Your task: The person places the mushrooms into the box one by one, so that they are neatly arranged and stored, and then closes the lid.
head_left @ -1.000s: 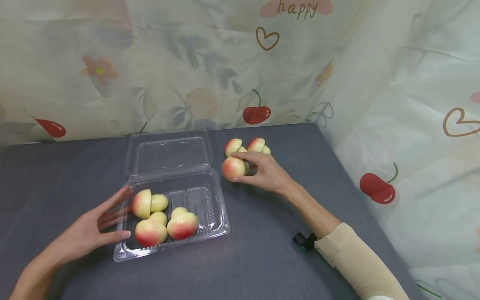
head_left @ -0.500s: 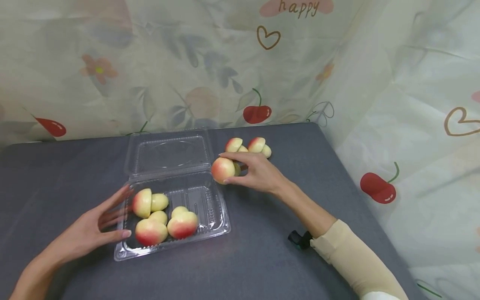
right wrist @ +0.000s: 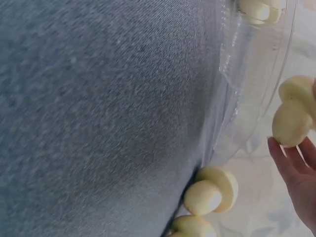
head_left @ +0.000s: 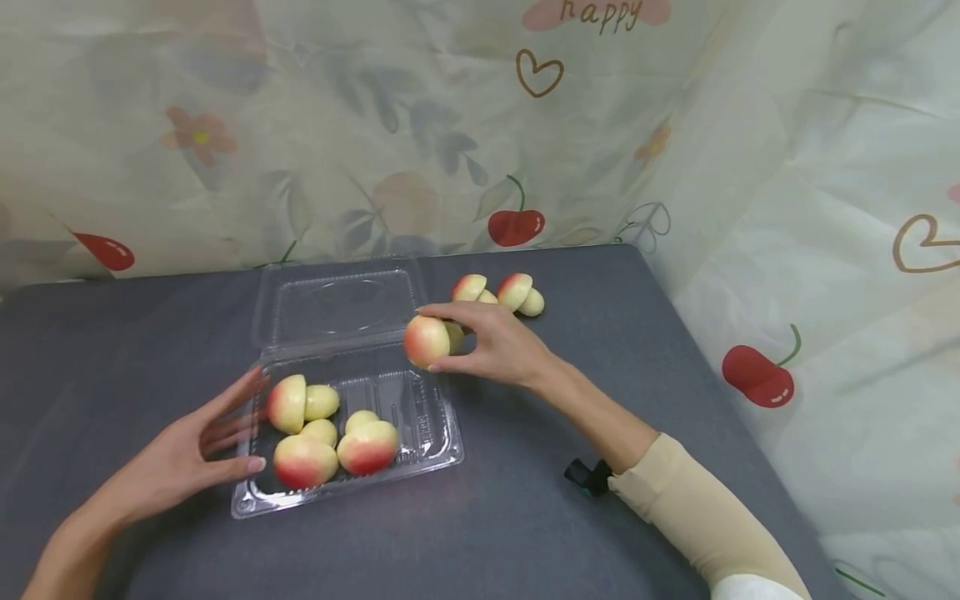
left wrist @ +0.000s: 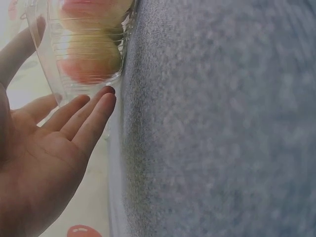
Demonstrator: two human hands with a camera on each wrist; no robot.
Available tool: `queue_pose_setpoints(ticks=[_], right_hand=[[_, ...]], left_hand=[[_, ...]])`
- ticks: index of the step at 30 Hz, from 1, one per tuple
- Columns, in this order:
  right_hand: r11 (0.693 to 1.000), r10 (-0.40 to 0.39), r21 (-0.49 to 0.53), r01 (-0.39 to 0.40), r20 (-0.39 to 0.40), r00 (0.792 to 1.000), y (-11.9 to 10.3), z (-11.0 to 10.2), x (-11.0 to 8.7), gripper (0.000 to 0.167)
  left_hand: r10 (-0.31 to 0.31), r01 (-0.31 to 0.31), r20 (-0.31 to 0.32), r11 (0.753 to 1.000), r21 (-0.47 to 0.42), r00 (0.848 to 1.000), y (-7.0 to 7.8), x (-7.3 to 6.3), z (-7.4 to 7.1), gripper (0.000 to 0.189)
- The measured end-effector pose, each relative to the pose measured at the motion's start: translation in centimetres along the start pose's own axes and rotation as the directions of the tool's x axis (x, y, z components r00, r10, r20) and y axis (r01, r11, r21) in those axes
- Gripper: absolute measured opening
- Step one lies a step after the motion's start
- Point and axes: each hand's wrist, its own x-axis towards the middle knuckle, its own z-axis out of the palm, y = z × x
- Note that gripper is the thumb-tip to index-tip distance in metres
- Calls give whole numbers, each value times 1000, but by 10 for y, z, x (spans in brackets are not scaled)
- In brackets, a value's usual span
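A toy mushroom (head_left: 426, 342) with a red-and-yellow cap is pinched between the thumb and fingers of my right hand (head_left: 504, 348), over the far right corner of a clear plastic box (head_left: 427, 417). In the right wrist view, the pale underside and stem of this held mushroom (right wrist: 292, 121) show above the fingertips. Three similar mushrooms (head_left: 303, 461) lie in the left part of the box. My left hand (head_left: 172, 458) spreads its fingers along the box's left side, thumb at the near left corner. The left wrist view shows those extended fingers (left wrist: 94, 123) at the clear wall.
The box's hinged lid (head_left: 341, 308) lies back behind it. Two more mushrooms (head_left: 517, 293) rest on the grey tabletop (head_left: 525, 508) beyond my right hand. A patterned curtain (head_left: 300, 150) hangs behind the table and along its right side.
My right hand has carried the held mushroom leftward from beside the box to over its far right corner. My left hand and the mushrooms in the box stay where they were.
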Motion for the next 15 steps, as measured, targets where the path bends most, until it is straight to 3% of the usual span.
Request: queue_pose_setpoints(ticks=[6,15], right_hand=[[999,-45,-31,44,-14,999,-5,3,8,64],[999,-41,-25,41,-1,999,-13,13,13,68]], left_hand=[[1,-1,-2,1000,16,1000,1,1,0,109],[12,-12,-3,1000,9,1000,0,1,1,109]])
